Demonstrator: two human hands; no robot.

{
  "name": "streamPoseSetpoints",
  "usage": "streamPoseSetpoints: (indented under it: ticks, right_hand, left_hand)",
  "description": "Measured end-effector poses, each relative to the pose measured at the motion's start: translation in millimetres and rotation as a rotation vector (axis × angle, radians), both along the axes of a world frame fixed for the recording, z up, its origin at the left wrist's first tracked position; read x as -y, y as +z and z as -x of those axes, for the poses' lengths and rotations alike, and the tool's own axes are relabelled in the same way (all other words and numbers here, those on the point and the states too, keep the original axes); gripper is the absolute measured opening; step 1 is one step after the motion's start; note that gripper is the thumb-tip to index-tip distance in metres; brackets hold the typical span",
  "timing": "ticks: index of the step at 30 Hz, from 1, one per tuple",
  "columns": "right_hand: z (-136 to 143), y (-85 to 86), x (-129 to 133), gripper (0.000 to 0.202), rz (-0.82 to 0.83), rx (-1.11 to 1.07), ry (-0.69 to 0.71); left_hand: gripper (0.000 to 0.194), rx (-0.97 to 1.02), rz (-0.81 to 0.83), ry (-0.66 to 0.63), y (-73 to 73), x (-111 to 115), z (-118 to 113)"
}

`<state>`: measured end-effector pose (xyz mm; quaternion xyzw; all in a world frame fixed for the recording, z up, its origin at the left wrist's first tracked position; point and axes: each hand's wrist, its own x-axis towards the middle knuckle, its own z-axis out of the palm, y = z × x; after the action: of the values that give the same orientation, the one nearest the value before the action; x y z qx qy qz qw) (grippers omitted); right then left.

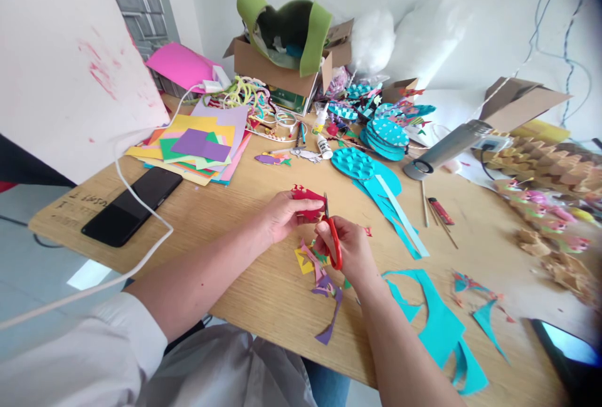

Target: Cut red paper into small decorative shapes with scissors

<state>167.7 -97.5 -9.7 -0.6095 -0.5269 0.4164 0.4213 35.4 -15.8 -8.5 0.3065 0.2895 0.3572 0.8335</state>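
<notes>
Between the fingers and thumb of my left hand [285,215] is a small piece of red paper [306,200] with a jagged upper edge. My right hand [348,245] grips red-handled scissors [335,244], with fingers in the loops. The scissor blades point away from me and meet the right edge of the red paper. Below both hands lie cut paper scraps, among them a yellow one [303,261] and a curved purple strip [332,322]. Blue cut sheets [439,325] lie right of my right forearm.
A black phone [132,206] and stacked coloured paper [202,147] are on the left, crossed by a white cable [143,203]. Glue bottles [324,147], blue discs [383,137] and a steel flask [446,150] stand farther back. A cardboard box [277,68] holds green felt.
</notes>
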Motion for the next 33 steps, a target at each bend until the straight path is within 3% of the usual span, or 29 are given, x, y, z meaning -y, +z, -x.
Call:
streamPoseSetpoints:
  ticks: [33]
  right_hand:
    - [-2.6,3.0,0.4,0.049,0.059,0.045,0.034]
  left_hand:
    - [0.013,-0.113,-0.099,0.009,2.4,-4.3,3.5]
